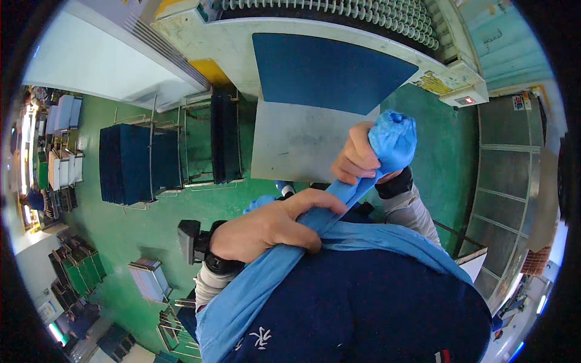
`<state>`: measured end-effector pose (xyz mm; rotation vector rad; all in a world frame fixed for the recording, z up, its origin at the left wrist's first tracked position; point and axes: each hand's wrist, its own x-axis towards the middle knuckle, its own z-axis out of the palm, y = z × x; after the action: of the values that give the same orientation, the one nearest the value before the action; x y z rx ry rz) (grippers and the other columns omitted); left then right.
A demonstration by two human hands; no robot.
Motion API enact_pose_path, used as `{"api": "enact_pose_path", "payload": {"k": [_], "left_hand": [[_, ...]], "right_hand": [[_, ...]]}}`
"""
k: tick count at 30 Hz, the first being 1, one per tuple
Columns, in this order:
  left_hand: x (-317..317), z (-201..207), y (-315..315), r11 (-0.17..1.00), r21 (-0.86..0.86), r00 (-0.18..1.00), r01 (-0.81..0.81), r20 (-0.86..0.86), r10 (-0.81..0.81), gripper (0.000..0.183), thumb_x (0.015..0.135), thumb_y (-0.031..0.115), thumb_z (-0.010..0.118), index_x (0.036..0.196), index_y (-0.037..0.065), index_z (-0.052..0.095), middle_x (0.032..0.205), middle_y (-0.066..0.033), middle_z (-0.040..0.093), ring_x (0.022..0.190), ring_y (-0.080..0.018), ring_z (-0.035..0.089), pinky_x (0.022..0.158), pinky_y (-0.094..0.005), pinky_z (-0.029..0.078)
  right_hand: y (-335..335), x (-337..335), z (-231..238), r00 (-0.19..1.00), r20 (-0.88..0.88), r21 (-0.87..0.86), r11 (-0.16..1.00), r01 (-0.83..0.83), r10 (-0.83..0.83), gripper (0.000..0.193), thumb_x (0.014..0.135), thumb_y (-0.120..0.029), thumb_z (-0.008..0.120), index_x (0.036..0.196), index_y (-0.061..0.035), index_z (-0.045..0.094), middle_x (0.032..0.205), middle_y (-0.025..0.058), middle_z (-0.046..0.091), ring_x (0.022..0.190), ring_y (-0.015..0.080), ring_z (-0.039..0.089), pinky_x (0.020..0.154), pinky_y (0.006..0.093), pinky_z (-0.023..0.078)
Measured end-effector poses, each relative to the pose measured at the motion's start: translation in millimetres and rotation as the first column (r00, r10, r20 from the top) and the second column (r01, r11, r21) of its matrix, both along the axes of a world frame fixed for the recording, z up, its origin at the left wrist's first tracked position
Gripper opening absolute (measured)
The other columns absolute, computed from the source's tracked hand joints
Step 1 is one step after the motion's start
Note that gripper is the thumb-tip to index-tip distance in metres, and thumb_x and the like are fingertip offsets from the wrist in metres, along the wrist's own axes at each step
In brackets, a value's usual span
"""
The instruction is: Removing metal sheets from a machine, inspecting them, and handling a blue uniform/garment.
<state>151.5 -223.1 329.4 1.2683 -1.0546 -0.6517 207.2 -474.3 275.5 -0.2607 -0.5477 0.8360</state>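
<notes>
A light blue cloth [242, 305] wraps across the front of my dark navy top, and a gathered, bunched end [393, 139] of it sticks up at the right. My right hand [358, 154] has its fingers curled round the cloth just below that end. Closer to my body, my left hand [266, 230] grips the twisted cloth between thumb and fingers. Both wrists carry black bands, and a small dark device [190, 241] sits on the left one. Part of the right hand is hidden behind the cloth.
Ahead, a machine with rows of pale rollers [339, 9] has a dark blue panel [327, 72] at its front, above a grey metal plate [290, 142]. Wire racks with dark panels [124, 163] stand left on the green floor. A framed metal structure [505, 175] rises at the right.
</notes>
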Motion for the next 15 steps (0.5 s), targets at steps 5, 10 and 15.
{"api": "enact_pose_path", "payload": {"k": [5,10,15], "left_hand": [[-5,1,10,0.994,0.058,0.996,-0.091,0.024,0.090,0.021,0.078,0.019,0.069,0.087,0.001,0.063,0.135,-0.0209,0.051,0.115,-0.0388,0.057,0.096,-0.0399,0.046],[-4,7,13,0.989,-0.078,0.992,-0.126,-0.007,0.126,0.021,0.073,0.014,0.070,0.086,-0.001,0.063,0.125,-0.0205,0.061,0.103,-0.0402,0.064,0.087,-0.0406,0.051],[-5,25,5,0.864,0.300,0.904,-0.404,-0.016,0.428,0.023,0.067,0.010,0.072,0.086,-0.001,0.065,0.120,-0.0150,0.064,0.092,-0.0350,0.065,0.075,-0.0409,0.051]], "right_hand": [[5,7,2,0.999,0.044,-0.062,0.998,0.002,0.001,0.043,0.097,-0.048,0.050,0.079,-0.0085,0.054,0.057,-0.0058,0.045,0.048,0.0098,0.043,0.069,0.0327,0.038],[9,3,-3,1.000,-0.014,-0.072,0.997,0.020,-0.021,0.044,0.094,-0.049,0.053,0.076,-0.0087,0.054,0.056,-0.0053,0.046,0.047,0.0096,0.042,0.067,0.0328,0.038],[30,9,-44,0.974,0.113,0.107,0.972,-0.209,0.197,0.037,0.091,-0.039,0.064,0.080,-0.0042,0.059,0.059,0.0028,0.048,0.051,0.0173,0.045,0.062,0.0354,0.041]]}}
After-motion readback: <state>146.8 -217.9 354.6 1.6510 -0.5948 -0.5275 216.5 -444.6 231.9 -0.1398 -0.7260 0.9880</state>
